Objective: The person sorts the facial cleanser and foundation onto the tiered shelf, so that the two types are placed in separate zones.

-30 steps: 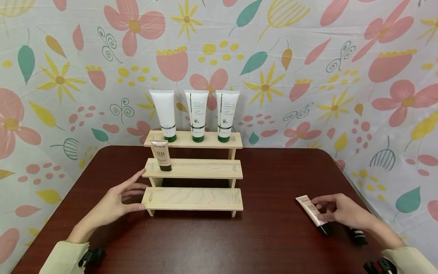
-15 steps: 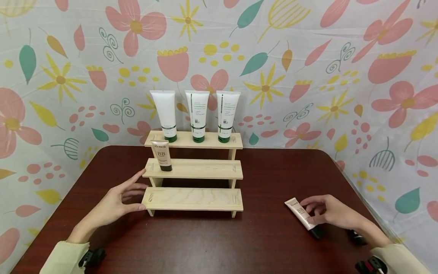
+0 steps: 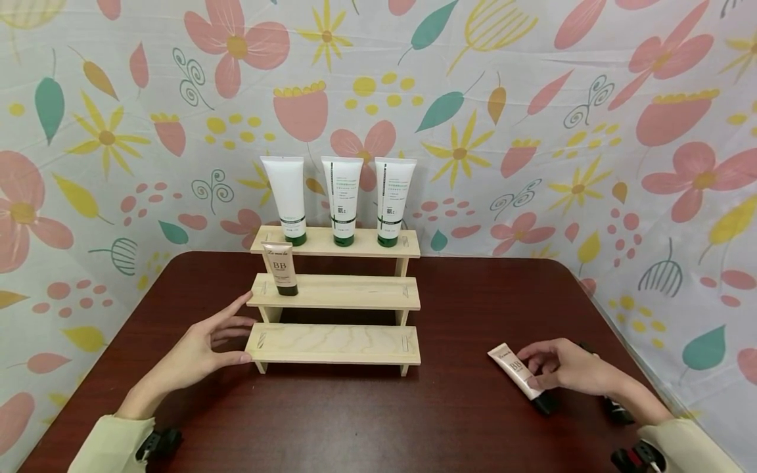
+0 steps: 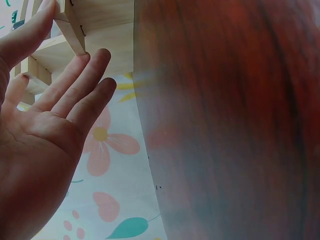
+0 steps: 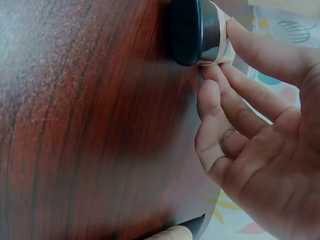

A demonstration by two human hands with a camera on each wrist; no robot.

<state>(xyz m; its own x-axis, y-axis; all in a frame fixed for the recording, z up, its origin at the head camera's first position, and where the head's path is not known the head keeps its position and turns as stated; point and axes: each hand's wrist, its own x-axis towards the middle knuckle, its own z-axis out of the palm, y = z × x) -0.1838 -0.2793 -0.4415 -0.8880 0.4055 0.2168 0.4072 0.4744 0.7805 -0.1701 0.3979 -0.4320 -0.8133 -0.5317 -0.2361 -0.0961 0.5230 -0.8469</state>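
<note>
At the right of the head view, my right hand [image 3: 570,368] pinches a beige BB cream tube [image 3: 512,365] between thumb and fingers. The tube slants, its black cap [image 5: 186,32] toward the near side, just over or on the table; which of these I cannot tell. My left hand [image 3: 198,351] has its fingers extended and touches the left edge of a three-tier wooden display stand [image 3: 334,343]. Another BB cream tube [image 3: 284,270] stands cap down at the left of the middle tier. Three white tubes [image 3: 343,197] with green caps stand along the top tier.
A black-capped tube [image 3: 618,410] lies partly hidden behind my right wrist; a beige tube [image 5: 175,232] shows at the bottom of the right wrist view. The dark red table [image 3: 378,420] meets a floral cloth [image 3: 473,131] at its back.
My right hand has carried the BB cream tube a short way left along the table, slowing in the last half second. The left hand and the stand have stayed in place.
</note>
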